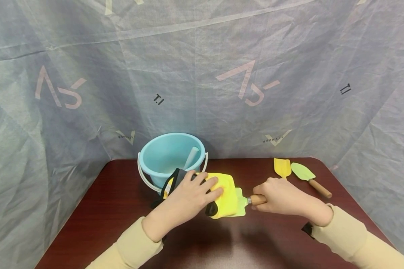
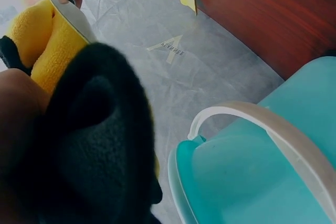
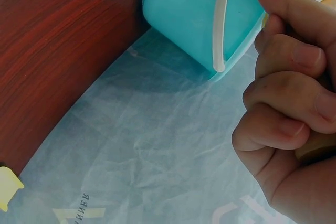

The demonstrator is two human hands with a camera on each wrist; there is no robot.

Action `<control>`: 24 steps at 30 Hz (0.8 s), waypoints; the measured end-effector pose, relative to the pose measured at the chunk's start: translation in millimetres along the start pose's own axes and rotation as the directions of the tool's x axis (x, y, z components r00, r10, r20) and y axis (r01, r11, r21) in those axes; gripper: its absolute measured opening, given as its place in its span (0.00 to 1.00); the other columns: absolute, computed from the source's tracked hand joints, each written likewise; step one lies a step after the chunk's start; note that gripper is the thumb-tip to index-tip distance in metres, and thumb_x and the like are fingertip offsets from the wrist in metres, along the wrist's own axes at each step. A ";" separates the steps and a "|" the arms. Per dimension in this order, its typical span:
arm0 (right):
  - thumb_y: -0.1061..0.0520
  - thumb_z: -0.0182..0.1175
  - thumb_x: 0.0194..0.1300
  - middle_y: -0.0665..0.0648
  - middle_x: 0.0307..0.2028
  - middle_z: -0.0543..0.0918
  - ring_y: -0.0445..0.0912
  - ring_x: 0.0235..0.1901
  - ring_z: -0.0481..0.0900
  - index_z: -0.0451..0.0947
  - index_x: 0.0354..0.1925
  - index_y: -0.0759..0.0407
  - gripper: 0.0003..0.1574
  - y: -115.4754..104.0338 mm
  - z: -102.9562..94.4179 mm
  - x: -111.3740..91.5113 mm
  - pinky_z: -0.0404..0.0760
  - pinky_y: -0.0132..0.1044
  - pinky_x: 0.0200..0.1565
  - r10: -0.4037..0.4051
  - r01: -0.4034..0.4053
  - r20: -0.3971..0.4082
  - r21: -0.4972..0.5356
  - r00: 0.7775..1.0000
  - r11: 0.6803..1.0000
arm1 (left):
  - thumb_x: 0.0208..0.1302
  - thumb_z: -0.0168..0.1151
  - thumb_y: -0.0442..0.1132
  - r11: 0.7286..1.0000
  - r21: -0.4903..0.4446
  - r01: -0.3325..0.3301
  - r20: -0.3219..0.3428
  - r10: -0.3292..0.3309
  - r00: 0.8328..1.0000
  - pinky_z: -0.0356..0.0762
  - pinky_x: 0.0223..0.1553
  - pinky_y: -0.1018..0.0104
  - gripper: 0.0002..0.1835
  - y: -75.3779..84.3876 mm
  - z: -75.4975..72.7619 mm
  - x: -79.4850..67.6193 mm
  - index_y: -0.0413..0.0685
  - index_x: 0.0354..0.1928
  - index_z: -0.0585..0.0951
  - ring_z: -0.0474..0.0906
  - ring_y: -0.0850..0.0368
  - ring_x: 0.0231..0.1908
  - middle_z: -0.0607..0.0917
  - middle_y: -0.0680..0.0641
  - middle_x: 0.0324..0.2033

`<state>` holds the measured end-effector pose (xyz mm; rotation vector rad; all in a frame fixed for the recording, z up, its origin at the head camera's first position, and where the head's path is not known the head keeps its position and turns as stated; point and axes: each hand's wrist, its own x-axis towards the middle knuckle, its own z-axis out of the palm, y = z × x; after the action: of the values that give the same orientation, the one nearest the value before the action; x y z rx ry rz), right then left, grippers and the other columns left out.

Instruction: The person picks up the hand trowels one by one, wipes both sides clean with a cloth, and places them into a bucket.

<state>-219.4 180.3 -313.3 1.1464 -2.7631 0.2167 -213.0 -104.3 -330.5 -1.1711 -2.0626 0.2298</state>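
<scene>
My left hand (image 1: 196, 190) holds a soft yellow fleece piece (image 1: 227, 196) with black parts, fingers spread over its top and the thumb hidden. Up close in the left wrist view, its dark fleece end (image 2: 105, 150) forms a hollow opening. A small garden shovel with a pale green blade (image 1: 241, 212) is in my right hand (image 1: 277, 194), which grips the wooden handle (image 1: 258, 199). The blade lies against the yellow fleece, and its far part is hidden behind it. Both things are above the table, left of my right hand.
Behind my left hand stands a light blue bucket (image 1: 171, 147) with a white handle and a light blue rod (image 1: 191, 157) inside. At the back right lie a yellow shovel head (image 1: 282, 167) and a green leaf-shaped trowel (image 1: 302, 172). A grey printed cloth (image 1: 195, 74) hangs behind the table.
</scene>
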 end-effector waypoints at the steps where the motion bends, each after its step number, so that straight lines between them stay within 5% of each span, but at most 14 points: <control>1: 0.47 0.71 0.47 0.36 0.14 0.52 0.32 0.16 0.54 0.62 0.13 0.42 0.25 0.2 -0.4 -0.1 0.59 0.28 0.18 0.000 0.000 0.002 -0.001 1.000 1.000 | 0.53 0.65 0.33 1.000 0.000 0.001 -0.002 -0.001 1.000 0.71 0.39 0.55 0.19 -0.4 -0.2 -0.2 0.60 0.46 0.76 0.72 0.51 0.43 0.76 0.51 0.45; 24: 0.50 0.71 0.47 0.37 0.15 0.50 0.32 0.17 0.50 0.61 0.13 0.44 0.26 4.3 -3.1 -4.9 0.55 0.26 0.19 -0.009 0.009 -0.022 0.012 1.000 1.000 | 0.43 0.68 0.30 0.995 -0.095 0.041 0.000 -0.041 0.999 0.71 0.42 0.53 0.28 -13.4 -0.8 -20.3 0.59 0.50 0.76 0.72 0.50 0.46 0.77 0.50 0.48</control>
<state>-218.8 187.3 -311.5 1.1523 -2.7409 0.2437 -215.2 -128.3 -333.9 -1.1831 -2.1131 0.1119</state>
